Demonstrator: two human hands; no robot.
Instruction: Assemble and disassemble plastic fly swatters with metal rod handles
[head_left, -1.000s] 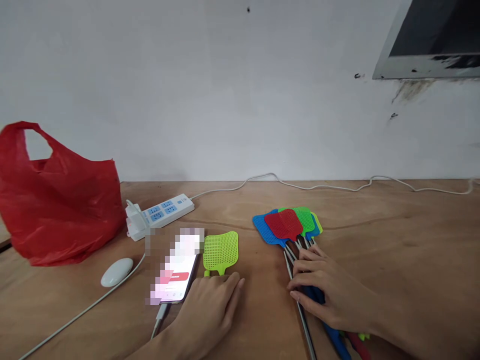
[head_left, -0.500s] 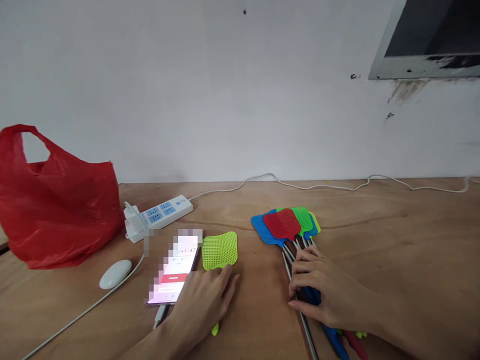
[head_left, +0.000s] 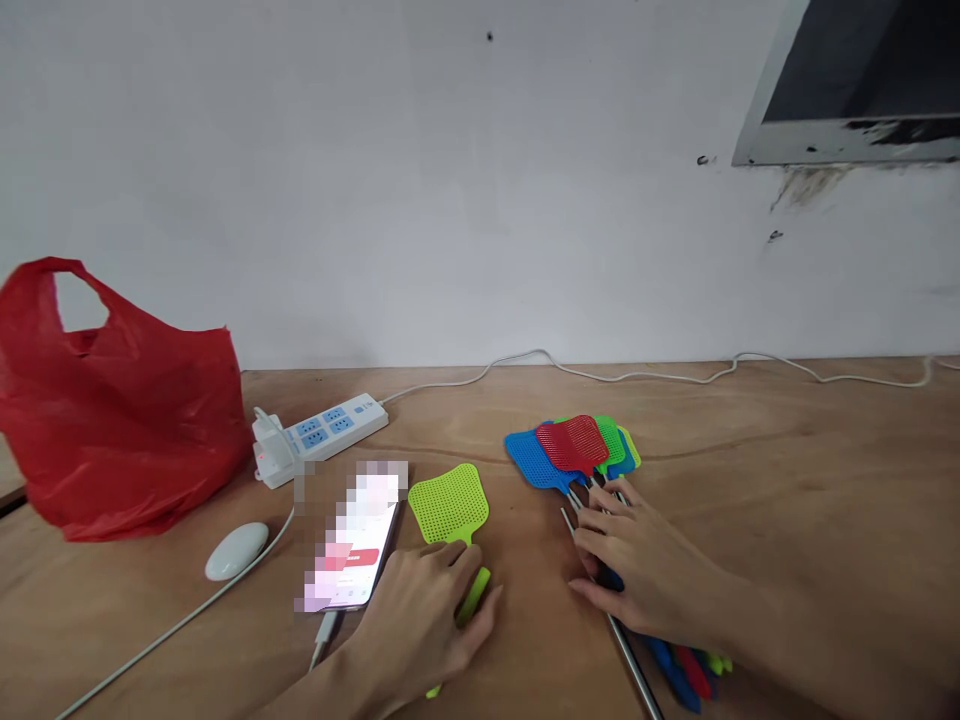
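Observation:
My left hand (head_left: 420,615) is closed around a yellow-green fly swatter (head_left: 450,503) lying on the table. Its mesh head sticks out beyond my fingers, and a piece of its handle (head_left: 472,597) shows between index finger and thumb. To the right, my right hand (head_left: 626,560) rests with curled fingers over a bunch of fly swatters, hiding most of their shafts. Their heads overlap: a blue one (head_left: 534,461), a red one (head_left: 574,443), a green one (head_left: 611,440) and others beneath. Blue and red handles (head_left: 675,675) emerge under my wrist. A metal rod (head_left: 634,665) lies alongside.
Left of my left hand lies a partly blurred phone (head_left: 360,560) with a cable plugged in. A white oval object (head_left: 236,551), a power strip (head_left: 330,430) and a red plastic bag (head_left: 127,420) are farther left. A white cord (head_left: 615,378) runs along the wall.
The yellow-green swatter has turned slightly, and a piece of its handle now shows beside my left thumb. The red swatter head has shifted a little right over the bunch.

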